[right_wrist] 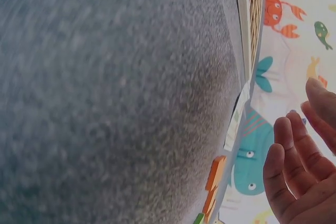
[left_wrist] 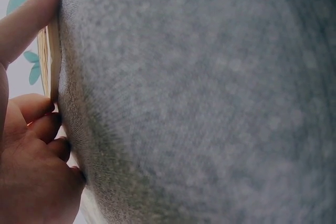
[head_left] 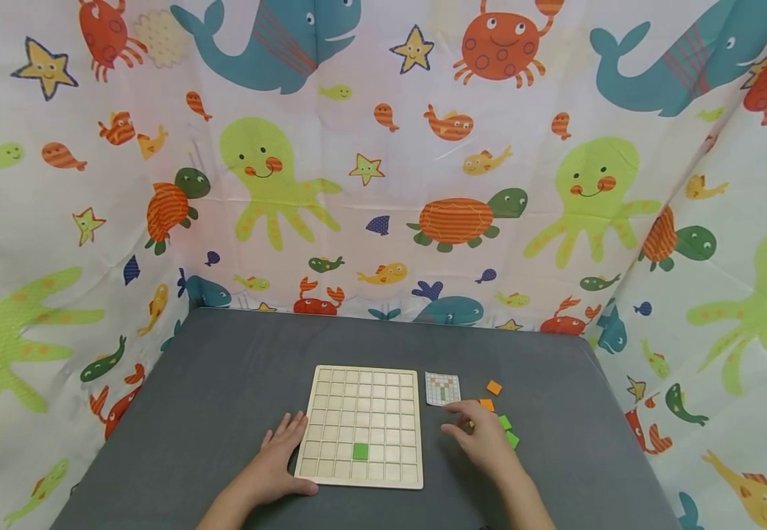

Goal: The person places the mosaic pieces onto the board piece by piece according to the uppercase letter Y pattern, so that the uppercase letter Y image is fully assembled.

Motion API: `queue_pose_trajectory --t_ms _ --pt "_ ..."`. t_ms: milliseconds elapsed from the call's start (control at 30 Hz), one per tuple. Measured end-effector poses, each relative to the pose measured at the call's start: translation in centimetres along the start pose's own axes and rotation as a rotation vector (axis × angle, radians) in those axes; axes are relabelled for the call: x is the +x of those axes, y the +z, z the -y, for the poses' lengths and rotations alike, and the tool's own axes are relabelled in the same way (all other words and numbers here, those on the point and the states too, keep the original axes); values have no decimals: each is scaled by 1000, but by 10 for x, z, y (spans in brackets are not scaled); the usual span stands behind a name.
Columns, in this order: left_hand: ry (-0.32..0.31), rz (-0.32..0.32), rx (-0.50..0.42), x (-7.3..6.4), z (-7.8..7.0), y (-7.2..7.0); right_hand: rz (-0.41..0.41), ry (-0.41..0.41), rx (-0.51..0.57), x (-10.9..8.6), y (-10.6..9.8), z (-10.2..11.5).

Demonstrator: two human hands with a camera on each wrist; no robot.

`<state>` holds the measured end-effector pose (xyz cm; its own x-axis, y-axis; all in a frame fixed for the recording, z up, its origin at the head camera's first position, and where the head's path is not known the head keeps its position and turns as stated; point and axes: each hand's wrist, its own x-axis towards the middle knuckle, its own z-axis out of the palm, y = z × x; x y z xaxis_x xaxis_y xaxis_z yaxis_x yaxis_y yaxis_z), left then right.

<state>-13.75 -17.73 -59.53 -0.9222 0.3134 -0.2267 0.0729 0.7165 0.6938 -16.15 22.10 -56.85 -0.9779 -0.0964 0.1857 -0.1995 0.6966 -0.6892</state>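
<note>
A wooden grid board lies on the grey table, with one green square tile in a lower cell. My left hand rests against the board's left side, fingers spread along the edge and thumb by the near corner. In the left wrist view its fingers touch the board's edge. To the right of the board, my right hand hovers with loosely bent fingers, thumb and index apart; nothing shows between them. Beneath and beside it lie orange tiles and green tiles, some partly hidden by the hand.
A small pattern card with a coloured grid lies just right of the board's upper corner, near my right fingertips. The grey tabletop ends at a sea-animal curtain behind and on both sides.
</note>
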Motion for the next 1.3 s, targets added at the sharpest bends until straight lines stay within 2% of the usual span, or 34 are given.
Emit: queue_pose_trajectory --t_ms 200,433,633,1000,1233,1300 --pt "3 -4 5 0 1 1 -37 -6 26 -1 -3 -5" --pt "-3 10 8 3 6 1 -89 -21 8 -3 -10 -15" --pt "13 12 22 5 10 2 -98 -15 0 -7 -19 -23" --pt "9 14 25 4 6 3 -91 79 -42 -17 -31 -40" --pt "17 0 14 4 6 2 -116 73 -95 -19 -40 -49" --pt "22 2 20 4 7 3 -123 98 -105 -22 -42 -51"
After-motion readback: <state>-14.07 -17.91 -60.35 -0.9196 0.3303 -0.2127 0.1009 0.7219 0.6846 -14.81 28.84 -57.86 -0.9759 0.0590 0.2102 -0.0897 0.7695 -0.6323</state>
